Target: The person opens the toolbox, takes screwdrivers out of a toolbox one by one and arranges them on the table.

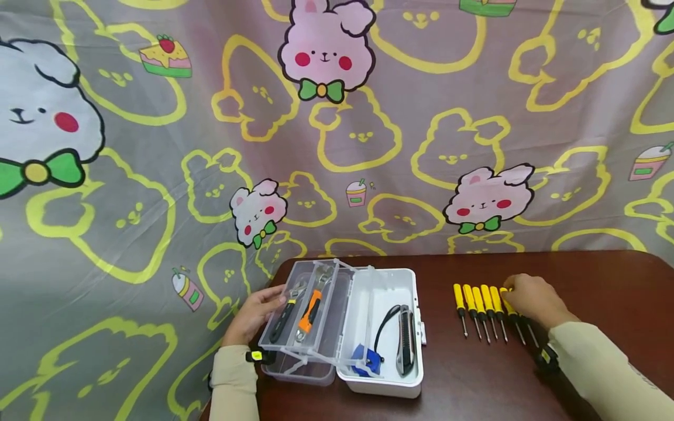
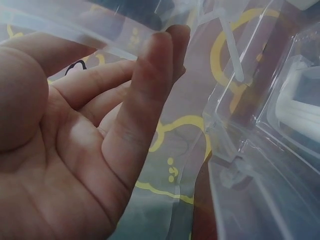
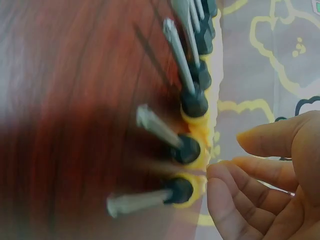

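Note:
A white toolbox point(image 1: 379, 390) stands open on the table, its clear hinged tray point(image 1: 330, 304) swung out to the left. My left hand point(image 1: 256, 313) touches the tray's left edge; its fingers look fairly straight in the left wrist view. In that tray lie a black-handled wrench point(image 1: 284, 318) and an orange-handled adjustable wrench point(image 1: 313, 310). Several yellow-and-black screwdrivers point(image 1: 480, 307) form a row right of the box. At the row's right end is my right hand point(image 1: 537, 299). In the right wrist view its fingertips are right at the handle of the end screwdriver point(image 3: 179, 190), the thumb apart.
Inside the white box are a utility knife point(image 1: 405, 339) and a blue object point(image 1: 367, 358) with a black strap. A latch point(image 1: 423, 333) sticks out on the box's right side. The patterned cloth point(image 1: 368, 146) hangs behind the brown table point(image 1: 458, 386).

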